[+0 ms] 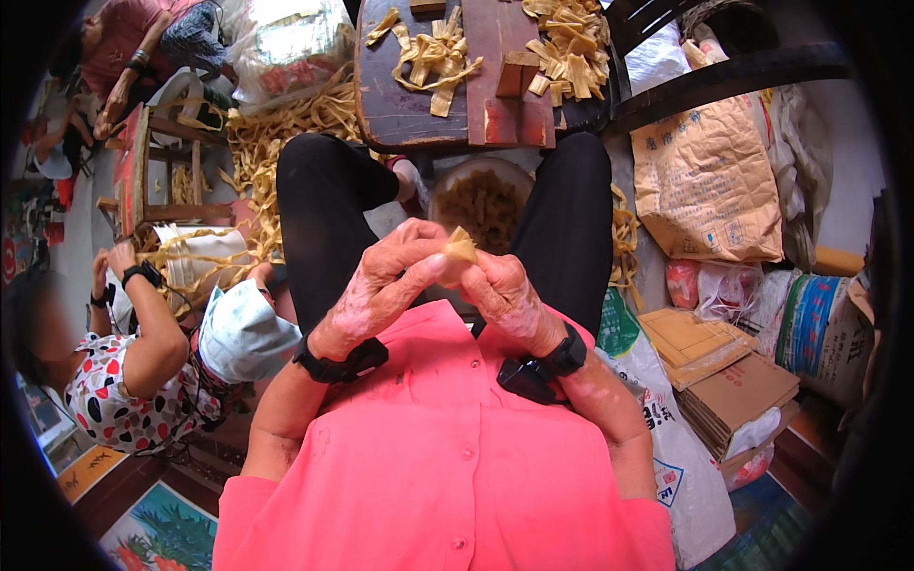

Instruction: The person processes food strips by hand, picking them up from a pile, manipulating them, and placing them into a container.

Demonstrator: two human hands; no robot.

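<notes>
Above my lap, my left hand and my right hand meet, both pinching a small folded piece of yellowish strip between thumbs and fingertips. Its top corner sticks up between them; the fingers hide part of the rest. Beyond the hands, between my knees, a round tub holds many brownish-yellow pieces. A dark wooden table stands in front of me. On it lie a left pile of cut strips and a right pile of short pieces, with a reddish board between them bearing an upright wooden block.
Long yellowish strips heap on the floor at left, near a tipped wooden stool. A seated person handles strips there; another person bends farther back. At right are a paper sack, flattened cartons and a woven sack.
</notes>
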